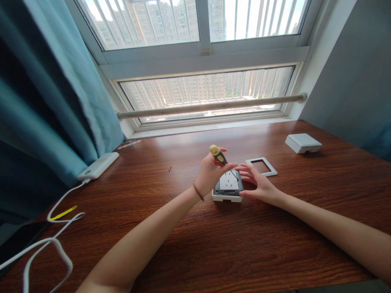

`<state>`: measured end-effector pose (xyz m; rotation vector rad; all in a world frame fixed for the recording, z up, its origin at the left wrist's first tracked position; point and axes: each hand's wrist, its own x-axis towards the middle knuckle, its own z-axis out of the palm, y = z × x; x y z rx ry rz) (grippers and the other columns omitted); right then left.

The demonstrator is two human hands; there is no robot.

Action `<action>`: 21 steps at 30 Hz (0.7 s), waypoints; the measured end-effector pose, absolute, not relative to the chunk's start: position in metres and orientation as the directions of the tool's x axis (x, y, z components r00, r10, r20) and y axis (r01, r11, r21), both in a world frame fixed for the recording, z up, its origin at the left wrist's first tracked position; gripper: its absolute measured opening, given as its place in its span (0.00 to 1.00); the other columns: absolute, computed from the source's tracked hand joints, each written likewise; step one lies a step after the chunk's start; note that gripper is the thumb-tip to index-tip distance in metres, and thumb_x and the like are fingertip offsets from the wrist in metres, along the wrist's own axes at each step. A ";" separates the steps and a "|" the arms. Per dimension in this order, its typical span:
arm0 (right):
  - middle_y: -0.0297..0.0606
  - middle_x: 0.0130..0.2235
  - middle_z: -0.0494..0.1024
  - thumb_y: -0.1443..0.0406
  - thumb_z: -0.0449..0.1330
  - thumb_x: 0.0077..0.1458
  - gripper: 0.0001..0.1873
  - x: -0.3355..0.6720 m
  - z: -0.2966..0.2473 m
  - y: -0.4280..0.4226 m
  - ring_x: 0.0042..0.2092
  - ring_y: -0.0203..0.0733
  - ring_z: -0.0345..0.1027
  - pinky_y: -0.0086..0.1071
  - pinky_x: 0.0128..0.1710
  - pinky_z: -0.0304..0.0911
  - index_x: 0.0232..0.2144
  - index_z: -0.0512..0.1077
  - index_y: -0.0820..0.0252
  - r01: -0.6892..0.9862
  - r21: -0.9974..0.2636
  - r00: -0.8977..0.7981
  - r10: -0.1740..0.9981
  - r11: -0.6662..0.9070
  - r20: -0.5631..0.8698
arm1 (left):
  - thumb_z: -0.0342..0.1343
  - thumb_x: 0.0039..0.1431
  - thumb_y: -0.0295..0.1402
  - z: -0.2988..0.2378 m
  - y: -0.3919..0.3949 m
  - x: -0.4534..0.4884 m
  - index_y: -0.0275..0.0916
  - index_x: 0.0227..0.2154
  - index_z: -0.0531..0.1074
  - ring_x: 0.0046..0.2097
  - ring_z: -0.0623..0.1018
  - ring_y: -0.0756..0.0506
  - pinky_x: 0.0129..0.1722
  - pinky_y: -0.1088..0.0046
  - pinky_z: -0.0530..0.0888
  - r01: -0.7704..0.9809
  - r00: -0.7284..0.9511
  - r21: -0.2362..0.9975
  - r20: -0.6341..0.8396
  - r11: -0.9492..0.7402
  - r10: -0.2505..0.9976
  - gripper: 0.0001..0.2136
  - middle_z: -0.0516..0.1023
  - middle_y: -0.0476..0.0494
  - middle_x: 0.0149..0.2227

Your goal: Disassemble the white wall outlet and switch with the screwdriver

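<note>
A white wall socket (228, 186) in its grey and white box lies on the wooden table (189, 244). My left hand (210, 174) is closed round a screwdriver (218, 155) with a yellow and red handle, its thin shaft angled down onto the socket's right side. My right hand (257, 184) rests against the right side of the socket box, fingers stretched out and apart, steadying it.
A white frame plate (262, 167) lies just behind my right hand. A white box (303, 143) sits at the far right. A small screw (169, 168) lies left of centre. A white power bank (98, 165) with cables (55, 240) is at the left, by a teal curtain (51, 93).
</note>
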<state>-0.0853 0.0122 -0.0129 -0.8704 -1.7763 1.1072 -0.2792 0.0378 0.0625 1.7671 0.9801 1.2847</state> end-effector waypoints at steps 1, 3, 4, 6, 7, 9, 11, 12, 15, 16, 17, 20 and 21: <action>0.46 0.56 0.61 0.62 0.69 0.37 0.45 -0.085 -0.013 0.012 0.55 0.50 0.59 0.50 0.55 0.56 0.54 0.51 0.52 0.118 -0.923 -0.401 0.868 0.367 0.294 | 0.65 0.39 0.36 0.063 0.038 -0.279 0.37 0.38 0.67 0.27 0.70 0.51 0.28 0.75 0.67 0.128 0.204 0.894 0.400 -0.430 0.893 0.21 0.69 0.52 0.25; 0.46 0.56 0.61 0.62 0.69 0.37 0.44 -0.085 -0.012 0.012 0.56 0.50 0.59 0.50 0.55 0.56 0.54 0.51 0.51 0.114 -0.922 -0.403 0.866 0.369 0.296 | 0.66 0.37 0.35 0.063 0.037 -0.278 0.37 0.39 0.65 0.29 0.72 0.50 0.31 0.73 0.70 0.047 0.206 0.918 0.378 -0.395 0.903 0.24 0.71 0.50 0.27; 0.46 0.56 0.61 0.62 0.69 0.37 0.44 -0.085 -0.013 0.012 0.56 0.50 0.59 0.49 0.55 0.56 0.54 0.50 0.51 0.113 -0.922 -0.403 0.866 0.369 0.297 | 0.66 0.37 0.35 0.063 0.037 -0.278 0.37 0.40 0.64 0.29 0.73 0.50 0.32 0.72 0.71 0.009 0.214 0.926 0.367 -0.378 0.905 0.25 0.72 0.50 0.27; 0.46 0.56 0.61 0.63 0.69 0.38 0.45 -0.085 -0.013 0.012 0.56 0.50 0.59 0.49 0.55 0.56 0.55 0.50 0.51 0.113 -0.923 -0.401 0.867 0.368 0.296 | 0.66 0.37 0.33 0.063 0.037 -0.278 0.36 0.40 0.63 0.31 0.75 0.49 0.35 0.71 0.73 -0.050 0.238 0.933 0.357 -0.356 0.903 0.25 0.74 0.48 0.28; 0.46 0.56 0.61 0.63 0.69 0.38 0.45 -0.085 -0.013 0.012 0.56 0.50 0.59 0.48 0.55 0.56 0.55 0.50 0.51 0.114 -0.923 -0.399 0.868 0.367 0.296 | 0.66 0.38 0.32 0.064 0.037 -0.278 0.36 0.40 0.63 0.32 0.75 0.49 0.36 0.70 0.73 -0.071 0.251 0.934 0.356 -0.350 0.900 0.25 0.74 0.47 0.29; 0.46 0.56 0.60 0.63 0.69 0.38 0.44 -0.084 -0.014 0.012 0.56 0.50 0.59 0.48 0.56 0.56 0.55 0.50 0.52 0.116 -0.924 -0.398 0.870 0.364 0.292 | 0.65 0.40 0.30 0.065 0.036 -0.278 0.36 0.40 0.62 0.34 0.76 0.48 0.38 0.68 0.73 -0.103 0.278 0.935 0.354 -0.338 0.893 0.24 0.75 0.46 0.30; 0.46 0.56 0.60 0.63 0.69 0.38 0.44 -0.084 -0.014 0.012 0.56 0.50 0.59 0.49 0.55 0.56 0.54 0.51 0.52 0.116 -0.925 -0.397 0.871 0.362 0.291 | 0.64 0.42 0.28 0.066 0.035 -0.277 0.36 0.41 0.61 0.36 0.77 0.47 0.40 0.67 0.73 -0.134 0.298 0.937 0.348 -0.322 0.889 0.23 0.76 0.44 0.33; 0.46 0.56 0.60 0.63 0.69 0.38 0.44 -0.084 -0.014 0.012 0.56 0.50 0.59 0.49 0.55 0.56 0.54 0.51 0.52 0.116 -0.926 -0.397 0.871 0.360 0.289 | 0.64 0.42 0.27 0.067 0.034 -0.277 0.37 0.42 0.61 0.37 0.77 0.47 0.40 0.66 0.73 -0.153 0.306 0.937 0.346 -0.313 0.887 0.24 0.75 0.44 0.34; 0.46 0.56 0.60 0.64 0.69 0.38 0.44 -0.084 -0.015 0.012 0.56 0.50 0.59 0.48 0.55 0.57 0.54 0.51 0.52 0.114 -0.927 -0.395 0.872 0.358 0.288 | 0.62 0.43 0.25 0.068 0.031 -0.275 0.39 0.43 0.59 0.39 0.77 0.45 0.41 0.64 0.73 -0.224 0.331 0.927 0.362 -0.300 0.871 0.24 0.73 0.43 0.39; 0.46 0.56 0.60 0.64 0.68 0.38 0.44 -0.084 -0.015 0.012 0.56 0.49 0.59 0.48 0.55 0.57 0.54 0.50 0.52 0.114 -0.927 -0.394 0.873 0.358 0.288 | 0.61 0.44 0.25 0.068 0.031 -0.275 0.39 0.43 0.59 0.40 0.77 0.45 0.42 0.64 0.73 -0.243 0.342 0.922 0.371 -0.300 0.863 0.22 0.72 0.44 0.39; 0.46 0.56 0.60 0.64 0.68 0.38 0.44 -0.084 -0.015 0.012 0.56 0.49 0.59 0.47 0.55 0.57 0.54 0.50 0.51 0.114 -0.927 -0.394 0.873 0.358 0.289 | 0.59 0.45 0.24 0.068 0.030 -0.274 0.39 0.42 0.59 0.40 0.77 0.44 0.42 0.64 0.72 -0.257 0.349 0.918 0.380 -0.303 0.857 0.21 0.71 0.45 0.39; 0.46 0.56 0.60 0.65 0.68 0.38 0.43 -0.085 -0.015 0.013 0.55 0.49 0.59 0.48 0.55 0.57 0.54 0.50 0.52 0.110 -0.928 -0.398 0.871 0.357 0.288 | 0.57 0.48 0.24 0.067 0.030 -0.274 0.38 0.42 0.58 0.39 0.76 0.46 0.42 0.65 0.71 -0.270 0.338 0.906 0.406 -0.325 0.849 0.18 0.71 0.48 0.33; 0.46 0.56 0.60 0.65 0.69 0.38 0.44 -0.085 -0.015 0.013 0.55 0.49 0.59 0.47 0.55 0.57 0.54 0.51 0.52 0.109 -0.928 -0.399 0.871 0.356 0.288 | 0.57 0.48 0.25 0.066 0.031 -0.274 0.38 0.42 0.58 0.37 0.76 0.47 0.41 0.66 0.71 -0.264 0.328 0.905 0.408 -0.332 0.852 0.18 0.71 0.49 0.32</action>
